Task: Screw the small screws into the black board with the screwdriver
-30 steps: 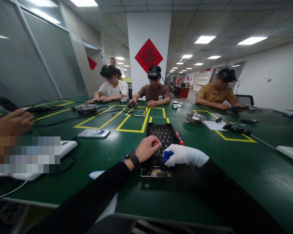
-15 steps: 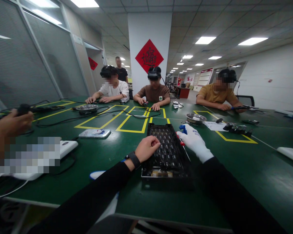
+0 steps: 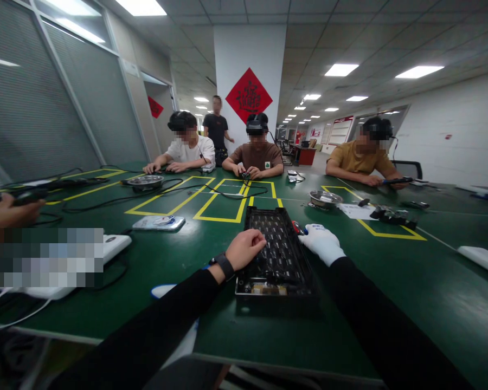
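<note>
A black rectangular case (image 3: pixel 250 292) lies lengthwise before me, with rows of small shiny metallic pieces inside. My bare left hand (image 3: pixel 247 248), a dark watch on its wrist, rests over the left side of the case. Its fingers are curled together; whatever they may hold is hidden. At the case's right rim is my right hand (image 3: pixel 321 241) in a white glove, closed around a hand tool (image 3: pixel 296 227) with red and blue on its handle. The glove covers most of that tool, so its exact kind does not show.
A phone (image 3: pixel 158 223) lies left of the case, near a white device (image 3: pixel 116 246) with cables. Beyond are metal bowls (image 3: pixel 324 198), a paper (image 3: pixel 355 210) and black parts (image 3: pixel 394 216). Co-workers sit across the table; another person's hand (image 3: pixel 14 211) is at far left.
My right hand has turned and drawn the tool up beside the rim; the thin shaft seen earlier no longer shows. My left hand stays nearly still. A standing person behind has moved right.
</note>
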{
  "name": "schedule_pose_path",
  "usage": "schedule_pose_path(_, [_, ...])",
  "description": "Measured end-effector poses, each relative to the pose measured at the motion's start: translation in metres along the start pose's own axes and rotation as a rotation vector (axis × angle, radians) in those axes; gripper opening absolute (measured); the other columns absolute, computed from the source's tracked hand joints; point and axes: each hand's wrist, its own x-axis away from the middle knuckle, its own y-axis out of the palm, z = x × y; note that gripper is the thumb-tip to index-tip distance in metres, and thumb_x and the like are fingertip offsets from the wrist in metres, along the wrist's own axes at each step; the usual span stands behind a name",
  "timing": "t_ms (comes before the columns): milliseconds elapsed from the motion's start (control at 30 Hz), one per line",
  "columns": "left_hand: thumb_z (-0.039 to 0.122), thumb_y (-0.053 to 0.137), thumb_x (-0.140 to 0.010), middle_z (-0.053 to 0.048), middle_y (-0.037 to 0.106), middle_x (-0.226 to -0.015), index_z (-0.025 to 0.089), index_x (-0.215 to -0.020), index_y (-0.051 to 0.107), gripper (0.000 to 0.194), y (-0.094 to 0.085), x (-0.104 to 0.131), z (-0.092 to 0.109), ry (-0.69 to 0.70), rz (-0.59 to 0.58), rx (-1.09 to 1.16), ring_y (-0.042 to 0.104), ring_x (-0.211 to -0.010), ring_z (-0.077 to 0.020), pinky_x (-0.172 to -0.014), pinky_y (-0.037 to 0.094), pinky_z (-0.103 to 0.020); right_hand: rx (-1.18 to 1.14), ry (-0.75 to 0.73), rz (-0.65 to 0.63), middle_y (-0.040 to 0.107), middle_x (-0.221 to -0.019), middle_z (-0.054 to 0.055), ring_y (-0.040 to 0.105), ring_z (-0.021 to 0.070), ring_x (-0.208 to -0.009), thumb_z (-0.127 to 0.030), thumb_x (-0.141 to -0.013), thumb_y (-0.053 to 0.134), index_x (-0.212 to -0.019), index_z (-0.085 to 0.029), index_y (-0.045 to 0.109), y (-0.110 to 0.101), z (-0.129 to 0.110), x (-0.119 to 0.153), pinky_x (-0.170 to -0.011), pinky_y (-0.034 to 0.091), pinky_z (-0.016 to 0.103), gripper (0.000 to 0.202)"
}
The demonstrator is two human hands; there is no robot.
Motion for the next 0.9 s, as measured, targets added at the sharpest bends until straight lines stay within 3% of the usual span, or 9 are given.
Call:
schedule_pose_path(100, [0.03,0.046,-0.078,0.0,0.054,-0.066,0.015,-0.073,0.058,0.02,0.001,-0.001,-0.001,-0.007,0.002,0.005,0.046,-0.06,-0.0098,-0.056,0.035,-0.021,-0.171,-0.015,0.39,0.058,-0.092,0.014,0.055,0.0277,-0.088,-0.051,-0.072,0.046,-0.092,-0.015,0.054,-0.016,-0.002,0.012,-0.076,0.039,0.041,0.042])
schedule_pose_path(167, [0.03,0.046,-0.078,0.0,0.054,-0.066,0.015,-0.074,0.058,0.02,0.001,-0.001,-0.002,-0.013,0.001,0.009,0.046,-0.059,-0.0097,-0.056,0.035,-0.021,-0.475,-0.093,0.647,0.059,-0.092,0.012,0.056,0.0235,-0.084,-0.051,-0.074,0.044,-0.098,-0.015,0.049,-0.025,-0.007,0.023,-0.075,0.041,0.039,0.044])
schedule_pose_path(200, [0.03,0.046,-0.078,0.0,0.054,-0.066,0.015,-0.074,0.058,0.02,0.001,-0.001,-0.002,-0.016,0.001,0.012,0.045,-0.059,-0.0097,-0.056,0.035,-0.021,-0.687,-0.144,0.694,0.059,-0.09,0.011,0.057,0.0202,-0.077,-0.051,-0.074,0.045,-0.099,-0.016,0.047,-0.027,-0.011,0.029,-0.07,0.043,0.035,0.044])
schedule_pose_path(267, [0.031,0.047,-0.078,0.0,0.054,-0.066,0.015,-0.074,0.058,0.02,0.0,-0.002,-0.001,-0.023,0.0,0.021,0.046,-0.059,-0.0098,-0.056,0.035,-0.021,-1.151,-0.226,0.581,0.06,-0.084,0.007,0.055,0.0137,-0.06,-0.05,-0.074,0.045,-0.097,-0.017,0.046,-0.025,-0.023,0.041,-0.054,0.045,0.028,0.04])
schedule_pose_path(333, [0.03,0.048,-0.077,0.0,0.054,-0.066,0.015,-0.073,0.059,0.019,-0.001,-0.002,0.0,-0.034,0.001,0.035,0.046,-0.06,-0.0099,-0.056,0.035,-0.021,-1.465,-0.274,0.294,0.061,-0.074,0.003,0.05,0.0089,-0.047,-0.046,-0.072,0.05,-0.09,-0.017,0.047,-0.015,-0.034,0.051,-0.042,0.041,0.022,0.035])
schedule_pose_path(400, [0.03,0.048,-0.077,0.0,0.055,-0.067,0.015,-0.073,0.059,0.019,-0.002,-0.001,0.002,-0.043,0.0,0.046,0.046,-0.06,-0.01,-0.056,0.035,-0.021,-1.588,-0.295,0.047,0.06,-0.066,0.001,0.046,0.0068,-0.041,-0.042,-0.069,0.054,-0.085,-0.017,0.048,-0.003,-0.043,0.059,-0.037,0.038,0.019,0.03])
schedule_pose_path(467, [0.03,0.048,-0.077,0.0,0.055,-0.067,0.015,-0.072,0.059,0.019,-0.002,-0.001,0.002,-0.051,-0.001,0.05,0.046,-0.06,-0.01,-0.056,0.035,-0.021,-1.608,-0.316,-0.074,0.059,-0.062,0.0,0.045,0.0064,-0.04,-0.039,-0.068,0.056,-0.083,-0.017,0.048,0.006,-0.048,0.064,-0.035,0.037,0.018,0.028])
schedule_pose_path(733, [0.031,0.048,-0.077,-0.001,0.056,-0.068,0.015,-0.072,0.059,0.02,-0.003,-0.001,0.003,-0.039,0.003,0.043,0.047,-0.061,-0.0103,-0.057,0.036,-0.022,-1.553,-0.395,-0.149,0.058,-0.06,0.0,0.046,0.0071,-0.042,-0.033,-0.068,0.057,-0.08,-0.016,0.049,0.008,-0.05,0.069,-0.035,0.037,0.017,0.023])
schedule_pose_path(900, [0.035,0.048,-0.077,-0.002,0.058,-0.071,0.014,-0.073,0.062,0.026,-0.008,-0.001,0.008,-0.064,-0.01,0.081,0.049,-0.063,-0.0115,-0.059,0.038,-0.023,-1.697,-0.286,0.016,0.06,-0.063,-0.001,0.047,0.0068,-0.043,-0.035,-0.066,0.058,-0.081,-0.017,0.05,0.007,-0.046,0.062,-0.036,0.038,0.017,0.025])
